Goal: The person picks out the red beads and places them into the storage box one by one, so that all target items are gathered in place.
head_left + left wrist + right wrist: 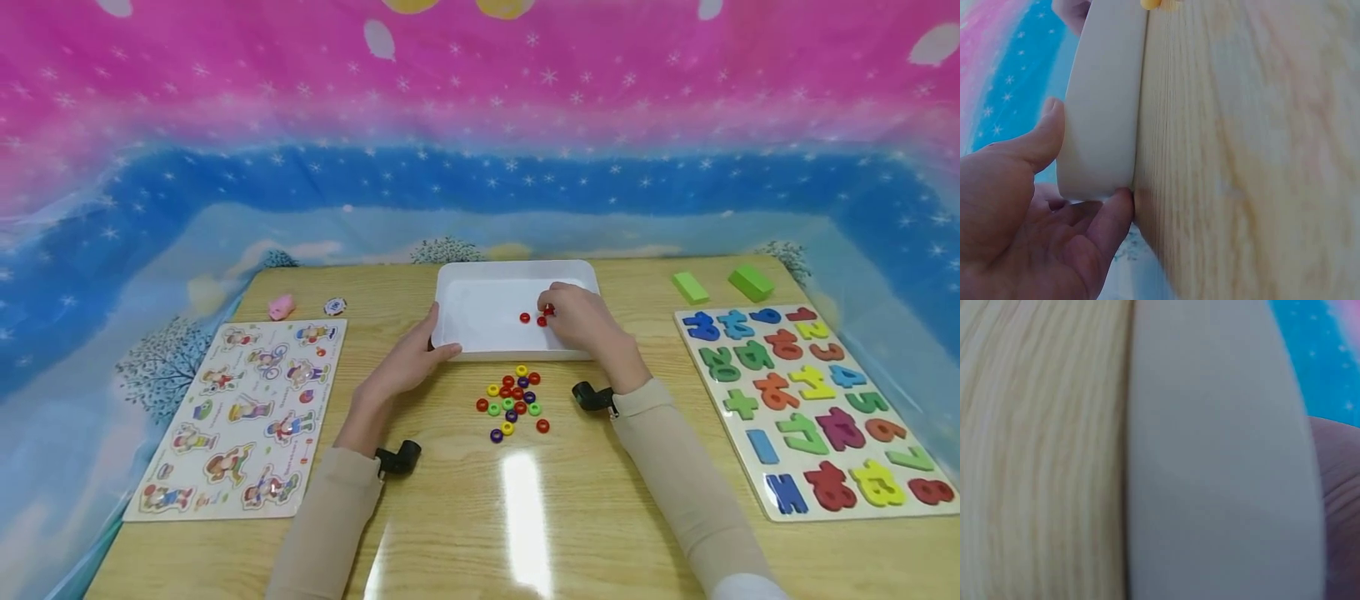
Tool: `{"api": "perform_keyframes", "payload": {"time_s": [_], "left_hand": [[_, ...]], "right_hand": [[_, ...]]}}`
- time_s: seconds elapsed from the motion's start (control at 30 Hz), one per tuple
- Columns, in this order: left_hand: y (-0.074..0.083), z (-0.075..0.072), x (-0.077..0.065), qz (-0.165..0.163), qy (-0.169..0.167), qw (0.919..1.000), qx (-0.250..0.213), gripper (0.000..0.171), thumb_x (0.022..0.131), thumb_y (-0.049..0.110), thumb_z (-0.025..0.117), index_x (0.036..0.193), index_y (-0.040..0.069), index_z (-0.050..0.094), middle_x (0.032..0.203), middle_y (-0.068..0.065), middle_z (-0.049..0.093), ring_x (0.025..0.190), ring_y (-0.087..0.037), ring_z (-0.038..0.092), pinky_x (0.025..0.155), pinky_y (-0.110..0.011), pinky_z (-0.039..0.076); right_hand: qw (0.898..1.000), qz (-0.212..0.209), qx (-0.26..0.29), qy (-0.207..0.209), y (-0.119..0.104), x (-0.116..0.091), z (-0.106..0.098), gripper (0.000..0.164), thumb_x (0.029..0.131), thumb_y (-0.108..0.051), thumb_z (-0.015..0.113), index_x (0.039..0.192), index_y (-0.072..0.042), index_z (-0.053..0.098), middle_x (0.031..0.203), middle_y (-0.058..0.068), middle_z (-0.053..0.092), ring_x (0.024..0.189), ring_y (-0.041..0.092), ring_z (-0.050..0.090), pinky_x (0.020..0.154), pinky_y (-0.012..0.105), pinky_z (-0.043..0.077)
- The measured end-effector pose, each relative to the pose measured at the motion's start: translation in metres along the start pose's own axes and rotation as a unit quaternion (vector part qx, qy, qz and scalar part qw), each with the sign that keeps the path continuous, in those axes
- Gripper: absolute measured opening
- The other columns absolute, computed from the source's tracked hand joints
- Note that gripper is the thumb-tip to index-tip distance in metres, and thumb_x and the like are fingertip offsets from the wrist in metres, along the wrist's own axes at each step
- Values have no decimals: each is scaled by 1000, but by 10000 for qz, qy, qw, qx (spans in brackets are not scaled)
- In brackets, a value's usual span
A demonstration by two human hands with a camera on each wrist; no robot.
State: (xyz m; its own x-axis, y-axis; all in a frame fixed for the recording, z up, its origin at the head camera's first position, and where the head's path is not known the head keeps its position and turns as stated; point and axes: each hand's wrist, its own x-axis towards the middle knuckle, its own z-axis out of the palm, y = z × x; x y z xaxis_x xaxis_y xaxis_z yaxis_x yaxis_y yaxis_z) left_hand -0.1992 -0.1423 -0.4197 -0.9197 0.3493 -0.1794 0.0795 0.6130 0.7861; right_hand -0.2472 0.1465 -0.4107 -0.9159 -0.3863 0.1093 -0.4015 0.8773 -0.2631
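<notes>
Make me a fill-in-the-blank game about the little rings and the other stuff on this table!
1. The left hand grips a tray coloured ____.
2. The rings showing inside the tray are coloured ____.
3. The number board lies on the table's ____ side.
4. Two blocks beyond that board are coloured ____.

Missing words: white; red; right; green.

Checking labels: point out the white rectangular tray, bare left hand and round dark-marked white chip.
White rectangular tray [480, 304]: head view, bare inner floor.
Bare left hand [406, 355]: head view, back of hand.
Round white chip [335, 307]: head view, face centre.
</notes>
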Motion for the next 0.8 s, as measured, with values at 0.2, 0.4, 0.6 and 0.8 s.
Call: {"api": "perform_keyframes", "payload": {"time_s": [0.2, 0.4, 0.6, 0.8], "left_hand": [[-1, 1, 1, 22, -13, 10000, -49, 84, 92, 46, 50, 149, 25, -8, 157, 3, -2, 145, -17, 4, 117, -43, 17], [1, 2, 2, 83, 14, 10000, -36, 82, 93, 42, 51, 149, 26, -8, 158, 2, -1, 145, -18, 6, 116, -44, 18], [0, 2, 2, 63, 4, 10000, -36, 83, 93, 43, 51, 148, 28, -9, 157, 3, -1, 145, -17, 5, 117, -43, 17], [-1, 0, 1, 44, 9, 10000, -31, 84, 92, 45, 51, 149, 26, -8, 157, 3, -2, 145, -17, 4, 117, -44, 16]], "right_hand": [[9999, 117, 24, -53, 5, 1, 3, 22, 85, -6, 56, 101, -14, 70, 99, 3, 65, 92, 21, 60, 78, 38, 50], [10000, -8, 1, -86, -1, -9, -11, 21, 86, -11, 59, 103, -14, 70, 102, 3, 66, 92, 21, 61, 76, 37, 50], [9985, -510, -52, -182, -16, -31, -26, 21, 86, -14, 61, 105, -15, 69, 102, 1, 66, 87, 17, 60, 69, 34, 50], [9933, -972, 470, -412, -37, -55, -36, 20, 86, -15, 64, 106, -15, 68, 103, -2, 65, 93, 16, 60, 79, 35, 50]]}}
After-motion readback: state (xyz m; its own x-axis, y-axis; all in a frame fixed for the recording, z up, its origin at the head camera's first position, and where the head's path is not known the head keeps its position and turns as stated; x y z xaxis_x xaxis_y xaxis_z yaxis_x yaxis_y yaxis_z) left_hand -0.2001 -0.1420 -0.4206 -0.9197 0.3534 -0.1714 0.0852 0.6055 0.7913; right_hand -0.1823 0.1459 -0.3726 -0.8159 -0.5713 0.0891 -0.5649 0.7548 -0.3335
